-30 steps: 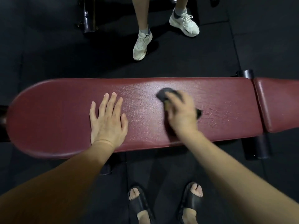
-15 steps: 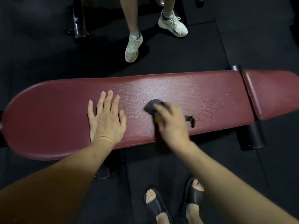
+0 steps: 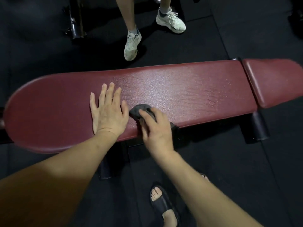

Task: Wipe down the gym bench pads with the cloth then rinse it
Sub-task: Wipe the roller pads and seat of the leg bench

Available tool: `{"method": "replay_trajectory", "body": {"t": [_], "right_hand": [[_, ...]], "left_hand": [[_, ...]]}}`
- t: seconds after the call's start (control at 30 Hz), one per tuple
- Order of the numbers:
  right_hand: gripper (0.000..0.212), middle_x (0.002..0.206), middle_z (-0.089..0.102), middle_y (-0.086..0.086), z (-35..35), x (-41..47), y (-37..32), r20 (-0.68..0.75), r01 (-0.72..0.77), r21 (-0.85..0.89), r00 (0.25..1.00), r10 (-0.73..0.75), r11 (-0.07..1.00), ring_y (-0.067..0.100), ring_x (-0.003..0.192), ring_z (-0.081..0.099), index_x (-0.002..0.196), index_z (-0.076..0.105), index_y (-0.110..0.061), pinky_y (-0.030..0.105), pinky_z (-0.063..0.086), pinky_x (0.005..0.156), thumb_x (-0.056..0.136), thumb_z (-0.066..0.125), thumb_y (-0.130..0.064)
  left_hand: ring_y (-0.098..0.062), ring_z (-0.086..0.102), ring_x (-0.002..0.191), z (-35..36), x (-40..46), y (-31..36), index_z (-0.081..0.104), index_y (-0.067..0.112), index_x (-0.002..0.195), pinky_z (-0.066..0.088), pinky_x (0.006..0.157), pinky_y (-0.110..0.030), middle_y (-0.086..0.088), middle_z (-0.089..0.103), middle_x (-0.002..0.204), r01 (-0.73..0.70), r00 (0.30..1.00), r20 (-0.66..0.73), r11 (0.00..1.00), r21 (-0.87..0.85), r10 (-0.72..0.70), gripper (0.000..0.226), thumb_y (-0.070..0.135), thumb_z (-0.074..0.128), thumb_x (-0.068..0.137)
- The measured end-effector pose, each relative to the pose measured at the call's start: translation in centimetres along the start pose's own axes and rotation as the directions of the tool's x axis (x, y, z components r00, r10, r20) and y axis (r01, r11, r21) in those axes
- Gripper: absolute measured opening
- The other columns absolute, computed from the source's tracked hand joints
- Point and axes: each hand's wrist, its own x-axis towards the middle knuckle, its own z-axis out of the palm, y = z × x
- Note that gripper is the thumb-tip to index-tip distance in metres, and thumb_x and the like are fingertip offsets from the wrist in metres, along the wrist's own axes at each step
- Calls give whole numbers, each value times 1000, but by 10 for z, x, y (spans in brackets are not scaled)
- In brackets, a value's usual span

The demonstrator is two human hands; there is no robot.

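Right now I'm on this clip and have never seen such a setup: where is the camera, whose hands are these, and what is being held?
There is no machine here: the single view comes from a camera worn on a person's head, looking down at their own arms. The left hand lies flat on the long dark-red bench pad. The right hand grips a bunched grey cloth and presses it on the same pad near its front edge. A shorter pad adjoins on the right. Beyond the bench stands another person in white sneakers.

The right hand (image 3: 155, 130) is motion-blurred and hides most of the cloth (image 3: 136, 111); the short pad (image 3: 275, 81) is cut off at the frame's right edge.
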Motion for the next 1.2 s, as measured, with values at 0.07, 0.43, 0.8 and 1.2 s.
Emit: {"method": "replay_trajectory", "body": {"t": [0.07,0.43,0.8,1.2], "right_hand": [[36,127,62,19,-24,1,42,18,-2,-56,1000,3,998,37,106,59,127,71,-11,43,48,97,94,62,-20],[38,125,61,19,17,-12,-21,-160,-174,7,972,173,985,35,109,57,126,72,-13,43,46,99,89,63,-17],[33,126,59,17,-32,-17,74,-314,-362,-79,893,322,929,36,109,56,125,72,-14,44,48,101,95,59,-21],[33,122,59,15,-56,-2,106,-199,-236,-120,957,210,964,33,110,54,126,71,-14,40,45,101,95,63,-18]], "left_hand": [[-18,9,158,1,0,-1,39,19,155,3,127,-55,0,24,169,-3,1000,-8,1000,-14,2,56,40,26,104],[-23,41,142,4,-1,-5,56,18,137,27,117,-48,-2,50,148,-61,986,-159,993,-98,45,43,33,38,101],[-21,45,135,8,-2,-5,59,21,127,33,110,-44,2,57,136,-80,983,-168,994,-68,68,34,33,42,102],[-19,46,138,1,-5,-6,66,25,125,32,111,-43,5,60,136,-161,981,-118,987,-27,156,33,33,44,102]]}}
